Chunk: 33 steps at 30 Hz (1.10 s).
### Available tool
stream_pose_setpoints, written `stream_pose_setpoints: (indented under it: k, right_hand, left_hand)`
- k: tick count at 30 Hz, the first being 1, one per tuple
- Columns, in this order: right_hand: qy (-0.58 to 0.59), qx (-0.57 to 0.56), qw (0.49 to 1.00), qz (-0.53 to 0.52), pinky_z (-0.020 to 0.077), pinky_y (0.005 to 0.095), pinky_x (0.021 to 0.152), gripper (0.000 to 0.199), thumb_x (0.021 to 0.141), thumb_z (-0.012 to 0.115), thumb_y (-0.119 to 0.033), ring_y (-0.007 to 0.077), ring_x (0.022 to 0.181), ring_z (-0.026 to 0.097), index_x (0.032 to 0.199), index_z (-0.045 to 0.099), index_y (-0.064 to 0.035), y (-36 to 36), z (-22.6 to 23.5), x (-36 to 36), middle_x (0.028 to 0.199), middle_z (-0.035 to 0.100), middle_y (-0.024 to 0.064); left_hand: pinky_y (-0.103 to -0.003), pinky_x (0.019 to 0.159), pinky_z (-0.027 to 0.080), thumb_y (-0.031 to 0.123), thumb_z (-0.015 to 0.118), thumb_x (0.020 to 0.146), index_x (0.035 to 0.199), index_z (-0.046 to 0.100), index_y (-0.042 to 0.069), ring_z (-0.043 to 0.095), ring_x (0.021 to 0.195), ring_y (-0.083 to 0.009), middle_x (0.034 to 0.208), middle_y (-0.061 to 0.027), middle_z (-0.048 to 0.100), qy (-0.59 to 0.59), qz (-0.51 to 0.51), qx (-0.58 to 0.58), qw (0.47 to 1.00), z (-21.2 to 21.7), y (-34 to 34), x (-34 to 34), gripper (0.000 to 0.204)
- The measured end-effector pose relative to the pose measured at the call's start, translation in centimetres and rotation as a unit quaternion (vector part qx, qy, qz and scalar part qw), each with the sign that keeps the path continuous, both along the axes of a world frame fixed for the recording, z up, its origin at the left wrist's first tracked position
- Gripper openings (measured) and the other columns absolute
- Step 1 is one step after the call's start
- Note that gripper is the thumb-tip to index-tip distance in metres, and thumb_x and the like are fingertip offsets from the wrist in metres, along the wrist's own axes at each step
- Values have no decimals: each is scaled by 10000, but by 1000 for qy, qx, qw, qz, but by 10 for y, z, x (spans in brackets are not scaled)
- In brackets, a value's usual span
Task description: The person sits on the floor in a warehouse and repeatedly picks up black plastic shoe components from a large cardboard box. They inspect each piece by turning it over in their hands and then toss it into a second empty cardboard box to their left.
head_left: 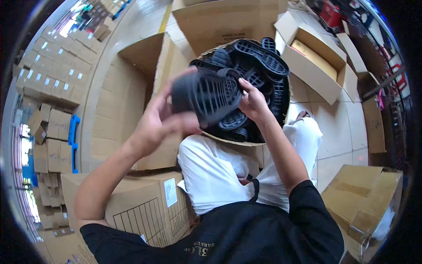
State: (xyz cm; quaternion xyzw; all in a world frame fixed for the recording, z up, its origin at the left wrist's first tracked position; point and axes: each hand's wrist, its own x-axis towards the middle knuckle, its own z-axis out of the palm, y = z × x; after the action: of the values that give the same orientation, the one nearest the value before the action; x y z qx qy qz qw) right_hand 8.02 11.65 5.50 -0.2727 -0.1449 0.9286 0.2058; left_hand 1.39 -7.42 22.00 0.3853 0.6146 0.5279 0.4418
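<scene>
Above the box in front of me I hold a black rubber shoe sole (211, 94), with a ribbed grid across its face. My right hand (254, 102) pinches its right end between thumb and fingers. Around the wider left end curls my left hand (156, 116), its fingers partly behind the sole and its thumb blurred by motion. Beneath both hands stands an open cardboard box (246, 143) heaped with black soles (263, 57), which lie tread up and tread down in a jumble.
Left of the heap stands a tall open carton (118, 97); a closed carton (140, 211) is by my left elbow. Another open carton (316, 57) sits at the far right, and a taped one (360, 198) near right. Stacked boxes (57, 61) line the left.
</scene>
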Motion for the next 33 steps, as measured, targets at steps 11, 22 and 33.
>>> stream_pose_setpoints:
  k: [11,22,33]
  right_hand:
    - [26,100,990,98,381,210,358,336,821,508,-350,117,367,490,707,536,-35,-12,22,15,562,555,80]
    - [63,270,947,164,489,252,490,505,864,426,-403,180,560,581,1183,362,-17,-4,33,20,835,576,160]
    - [-486,602,593,-225,364,411,882,696,693,616,-415,376,1033,474,1172,404,45,150,-106,31,1124,480,256]
  left_hand:
    - [-305,665,518,608,377,783,922,559,11,622,697,-206,804,-138,622,-131,212,38,968,9,-6,-38,640]
    - [-279,503,508,601,446,725,966,528,150,602,616,-153,800,-50,605,41,316,-54,946,35,-19,-69,518]
    - [-342,909,374,477,731,511,1129,490,8,482,1061,-282,1122,-200,508,518,139,-419,732,35,-80,-132,812]
